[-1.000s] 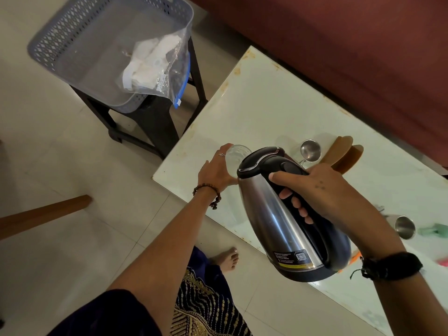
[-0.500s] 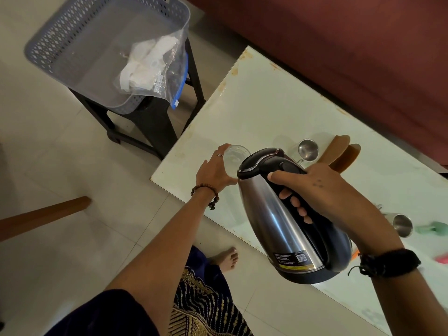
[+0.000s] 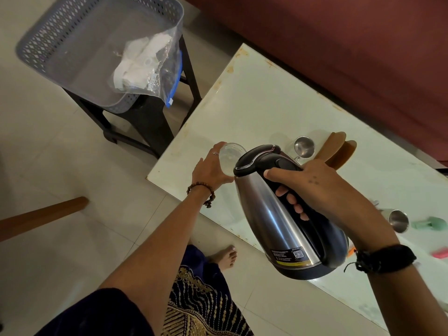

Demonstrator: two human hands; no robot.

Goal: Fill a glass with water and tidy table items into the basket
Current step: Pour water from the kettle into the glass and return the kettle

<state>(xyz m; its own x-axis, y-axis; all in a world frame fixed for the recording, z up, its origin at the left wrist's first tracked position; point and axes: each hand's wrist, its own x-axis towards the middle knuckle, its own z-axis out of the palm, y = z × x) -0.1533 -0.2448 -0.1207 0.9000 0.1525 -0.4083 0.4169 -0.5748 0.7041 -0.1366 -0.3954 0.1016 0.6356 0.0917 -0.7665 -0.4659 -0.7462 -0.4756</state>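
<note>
My right hand [image 3: 315, 187] grips the black handle of a steel electric kettle [image 3: 274, 214], tilted with its spout down over a clear glass [image 3: 230, 155]. My left hand [image 3: 212, 169] is wrapped around that glass, which stands near the left corner of the pale table [image 3: 254, 105]; the kettle's top hides part of its rim. Whether water flows is hidden. A grey perforated basket [image 3: 55, 37] sits on a dark stool to the left and holds a clear plastic bag [image 3: 148, 66] with white contents.
On the table lie two steel cups [image 3: 304, 146] [image 3: 398, 220], two wooden spatulas [image 3: 339, 149], a mint-green item [image 3: 431, 223] and a pink item [image 3: 440, 253] at the right edge. A red sofa [image 3: 339, 44] runs behind the table. A wooden leg [image 3: 41, 215] juts in at the left.
The kettle and both hands have stayed almost in place over the glass; only the view has shifted slightly.
</note>
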